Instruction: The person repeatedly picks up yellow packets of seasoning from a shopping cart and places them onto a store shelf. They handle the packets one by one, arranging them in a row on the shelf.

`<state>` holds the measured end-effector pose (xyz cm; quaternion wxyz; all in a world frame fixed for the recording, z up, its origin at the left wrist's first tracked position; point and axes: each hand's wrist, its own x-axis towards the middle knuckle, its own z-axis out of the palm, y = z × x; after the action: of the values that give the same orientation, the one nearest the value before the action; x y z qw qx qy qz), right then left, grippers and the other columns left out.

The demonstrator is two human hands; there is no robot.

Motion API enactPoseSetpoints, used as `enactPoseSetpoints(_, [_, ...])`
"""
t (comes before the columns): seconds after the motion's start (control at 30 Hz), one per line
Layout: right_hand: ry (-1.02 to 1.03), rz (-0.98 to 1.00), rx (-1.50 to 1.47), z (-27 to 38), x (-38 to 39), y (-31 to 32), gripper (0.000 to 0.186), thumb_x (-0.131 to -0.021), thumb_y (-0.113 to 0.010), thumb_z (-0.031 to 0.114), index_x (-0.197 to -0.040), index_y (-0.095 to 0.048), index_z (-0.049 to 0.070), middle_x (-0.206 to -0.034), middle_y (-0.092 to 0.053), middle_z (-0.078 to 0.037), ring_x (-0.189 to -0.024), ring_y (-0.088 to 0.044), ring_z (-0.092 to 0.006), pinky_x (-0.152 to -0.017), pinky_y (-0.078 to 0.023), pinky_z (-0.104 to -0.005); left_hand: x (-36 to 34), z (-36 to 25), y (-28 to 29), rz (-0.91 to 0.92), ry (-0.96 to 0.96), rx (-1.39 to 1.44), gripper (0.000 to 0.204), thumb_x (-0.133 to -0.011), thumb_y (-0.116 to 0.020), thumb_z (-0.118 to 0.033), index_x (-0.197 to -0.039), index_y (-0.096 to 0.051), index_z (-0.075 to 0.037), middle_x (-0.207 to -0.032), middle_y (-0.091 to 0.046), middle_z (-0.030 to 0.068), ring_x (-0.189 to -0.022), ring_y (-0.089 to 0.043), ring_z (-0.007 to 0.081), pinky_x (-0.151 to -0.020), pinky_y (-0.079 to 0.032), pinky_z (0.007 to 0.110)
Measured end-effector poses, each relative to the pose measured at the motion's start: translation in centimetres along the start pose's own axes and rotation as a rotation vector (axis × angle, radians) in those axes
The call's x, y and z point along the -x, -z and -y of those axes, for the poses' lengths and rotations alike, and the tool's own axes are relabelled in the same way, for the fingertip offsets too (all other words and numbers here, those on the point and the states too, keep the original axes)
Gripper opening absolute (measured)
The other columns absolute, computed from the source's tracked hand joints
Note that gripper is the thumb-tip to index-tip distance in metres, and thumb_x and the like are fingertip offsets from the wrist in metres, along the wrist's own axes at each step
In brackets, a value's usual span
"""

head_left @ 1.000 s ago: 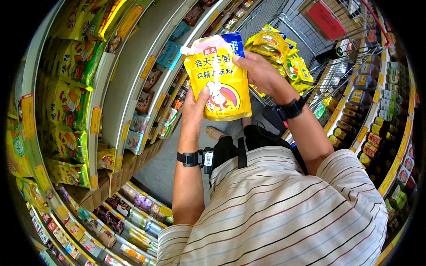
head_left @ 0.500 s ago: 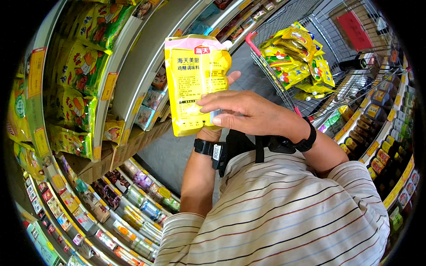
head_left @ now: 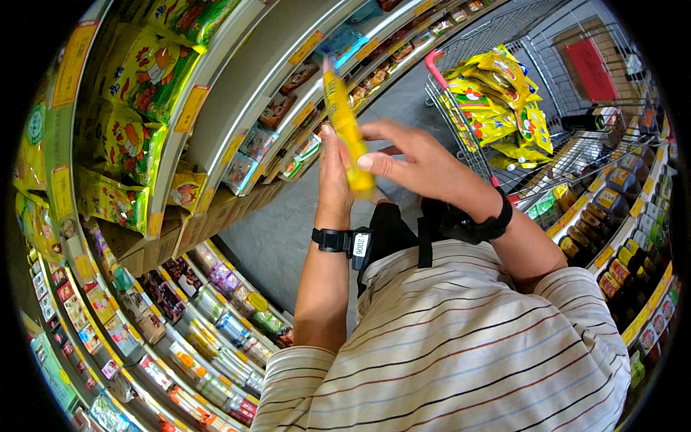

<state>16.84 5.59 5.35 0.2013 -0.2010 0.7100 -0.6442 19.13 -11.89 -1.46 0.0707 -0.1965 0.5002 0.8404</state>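
A yellow pouch of seasoning [head_left: 342, 121] is held up in front of me, turned edge-on and slightly blurred. My left hand [head_left: 335, 173] grips it from the left side, near its lower half, with the thumb pointing up. On the other side my right hand [head_left: 409, 155] has its thumb and curled fingers on the lower part of the pouch. Part of my left fingers is hidden behind it.
Shelves of yellow-green seasoning bags [head_left: 147, 75] rise close on my left. Ahead to the right stands a shopping cart [head_left: 498, 178] with a pink handle and a pile of yellow bags [head_left: 497, 93]. Bottles [head_left: 612, 270] line the shelves on my right.
The pouch has turned from showing its broad printed side to edge-on. My right hand has moved from lying across its face to its right side.
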Motion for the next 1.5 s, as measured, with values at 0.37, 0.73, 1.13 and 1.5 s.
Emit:
enactPoseSetpoints(0.37, [-0.362,-0.019,-0.573,-5.7,-5.5,-3.5,0.038,-0.092,-0.056,0.012,-0.126,-0.054,-0.003,-0.11,-0.067,-0.007,-0.091,-0.064,-0.0116,-0.081,-0.05,-0.026,1.1,-4.5,8.5,-0.097,0.034,-0.501,0.046,-0.091,-0.069,-0.027,-0.126,-0.052,-0.002,-0.094,-0.066,0.0012,-0.077,-0.056,0.0043,-0.067,-0.044,0.023])
enactPoseSetpoints(0.73, [-0.246,0.275,-0.185,-8.0,-15.1,-11.4,0.04,-0.091,-0.058,0.024,-0.122,-0.058,-0.002,-0.102,-0.069,-0.012,-0.088,-0.065,-0.0159,-0.077,-0.05,-0.0293,0.0,-9.9,17.5,-0.244,0.137,-0.352,0.03,-0.093,-0.067,-0.026,-0.112,-0.056,-0.006,-0.069,-0.056,-0.0043,-0.042,-0.036,0.002,-0.038,-0.029,0.019])
enactPoseSetpoints(1.13, [-0.095,0.037,-0.019,-9.3,-24.7,-19.7,0.039,-0.087,-0.055,0.019,-0.12,-0.055,-0.001,-0.099,-0.065,-0.025,-0.096,-0.063,-0.041,-0.085,-0.05,-0.0471,-6.6,-18.9,29.6,-0.429,-0.061,-0.329,0.022,-0.096,-0.062,-0.022,-0.112,-0.06,-0.007,-0.088,-0.061,0.0002,-0.056,-0.038,0.0067,-0.051,-0.031,0.021])
enactPoseSetpoints(1.5, [-0.077,0.042,-0.211,-11.6,-24.8,-21.5,0.041,-0.087,-0.051,0.017,-0.122,-0.053,-0.003,-0.097,-0.065,-0.027,-0.091,-0.064,-0.0437,-0.082,-0.051,-0.0501,-11.6,-24.6,36.4,-0.66,-0.184,-0.637,0.042,-0.092,-0.068,-0.031,-0.119,-0.051,-0.003,-0.091,-0.06,0.0075,-0.066,-0.05,0.0147,-0.059,-0.043,0.027])
